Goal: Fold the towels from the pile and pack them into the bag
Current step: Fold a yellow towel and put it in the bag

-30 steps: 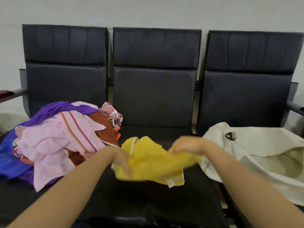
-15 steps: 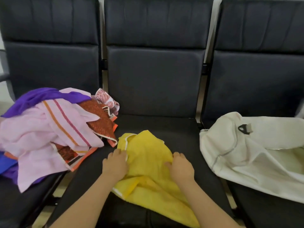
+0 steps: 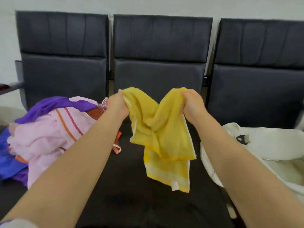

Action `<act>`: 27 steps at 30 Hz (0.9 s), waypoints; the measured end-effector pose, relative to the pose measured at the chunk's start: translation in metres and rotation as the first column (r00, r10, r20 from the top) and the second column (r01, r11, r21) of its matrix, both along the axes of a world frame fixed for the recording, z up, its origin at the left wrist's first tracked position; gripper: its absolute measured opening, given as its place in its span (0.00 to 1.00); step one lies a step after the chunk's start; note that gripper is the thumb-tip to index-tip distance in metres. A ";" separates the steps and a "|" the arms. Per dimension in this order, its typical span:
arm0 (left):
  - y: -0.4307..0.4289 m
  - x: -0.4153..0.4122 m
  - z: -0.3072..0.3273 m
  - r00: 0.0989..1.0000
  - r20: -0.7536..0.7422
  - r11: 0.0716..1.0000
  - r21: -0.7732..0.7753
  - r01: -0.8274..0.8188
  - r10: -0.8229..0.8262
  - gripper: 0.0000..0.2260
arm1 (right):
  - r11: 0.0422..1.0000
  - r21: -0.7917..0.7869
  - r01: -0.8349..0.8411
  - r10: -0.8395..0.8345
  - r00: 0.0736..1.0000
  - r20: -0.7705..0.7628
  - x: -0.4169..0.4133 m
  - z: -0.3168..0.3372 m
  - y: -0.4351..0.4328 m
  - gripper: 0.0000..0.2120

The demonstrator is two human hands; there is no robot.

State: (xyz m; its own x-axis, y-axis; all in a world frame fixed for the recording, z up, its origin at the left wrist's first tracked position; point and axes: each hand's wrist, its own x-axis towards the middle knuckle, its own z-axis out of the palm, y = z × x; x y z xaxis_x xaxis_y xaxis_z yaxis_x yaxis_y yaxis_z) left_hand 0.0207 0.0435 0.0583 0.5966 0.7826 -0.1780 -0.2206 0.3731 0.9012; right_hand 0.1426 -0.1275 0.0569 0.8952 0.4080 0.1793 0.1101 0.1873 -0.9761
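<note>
Yellow cloth hangs in mid-air between a person's two hands, over the middle seat (image 3: 131,191) of a black three-seat bench. The yellow towel (image 3: 162,134) is bunched at its two upper ends and sags in a V between them. Its lower part falls in a loose twist to a paler striped hem with a small white label. Whether the hem touches the seat cannot be told.

The left hand (image 3: 117,104) has its fingers curled round the towel's left upper end, where a white edge shows. The right hand (image 3: 191,102) grips the right upper end in a closed fist. Both bare forearms reach forward from the bottom corners.

On the left seat lies the pile (image 3: 49,134) of unfolded towels. A pink towel (image 3: 65,125) with orange and red stripes is on top, and a purple cloth (image 3: 54,104) is draped across the back. A rust-patterned piece (image 3: 96,112) is partly hidden behind the left forearm, and a blue cloth (image 3: 6,167) lies at the frame's edge. An orange-trimmed corner spills towards the middle seat.

On the right seat lies the off-white bag (image 3: 266,145), slumped flat with its mouth gaping towards the lower right and a black tab (image 3: 241,139) on its upper face. Three dark padded backrests (image 3: 161,40) stand behind, against a pale wall (image 3: 148,5).
</note>
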 end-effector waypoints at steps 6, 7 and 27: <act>0.043 -0.036 0.029 0.953 0.293 0.997 0.038 0.065 -0.073 0.15 | 0.963 0.250 0.099 -0.084 0.994 -0.068 -0.003 0.038 -0.052 0.10; 0.045 -0.043 0.023 0.958 0.272 0.991 0.118 0.056 -0.087 0.12 | 0.966 0.241 0.093 -0.079 0.995 -0.067 -0.007 0.030 -0.062 0.11; -0.030 -0.065 -0.179 0.329 -0.876 0.271 0.432 0.860 0.354 0.30 | 0.148 -0.983 0.108 0.242 0.960 0.142 -0.049 -0.171 -0.075 0.20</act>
State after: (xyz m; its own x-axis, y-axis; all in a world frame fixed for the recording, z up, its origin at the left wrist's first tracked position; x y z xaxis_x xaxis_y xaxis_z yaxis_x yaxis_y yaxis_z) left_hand -0.0441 0.0134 -0.1206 0.7995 0.5827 -0.1458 0.6003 -0.7834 0.1611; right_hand 0.0934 -0.2024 -0.1138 0.8569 0.4490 -0.2531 0.3790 -0.8817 -0.2811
